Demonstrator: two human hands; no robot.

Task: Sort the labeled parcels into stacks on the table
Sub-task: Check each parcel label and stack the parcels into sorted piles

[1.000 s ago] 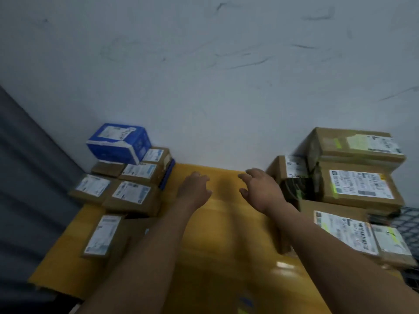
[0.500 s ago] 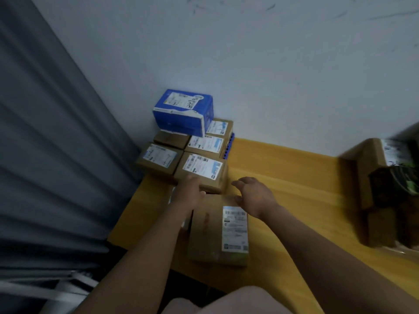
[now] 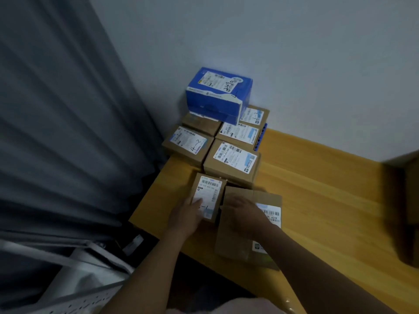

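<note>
Your left hand [image 3: 188,215] shifted onto the small box [image 3: 209,189], grip pinching it. The right hand [image 3: 242,214] is on the flat box [image 3: 244,243], its grip too blurred to tell. You're at the left edge of the surface [image 3: 317,200]; a shove could drop the small box.

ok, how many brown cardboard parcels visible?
7 brown cardboard parcels: five in the corner by the blue cardboard box, one under left hand, one under right hand. Dim box at right edge may be another; more possibly hidden.
</note>
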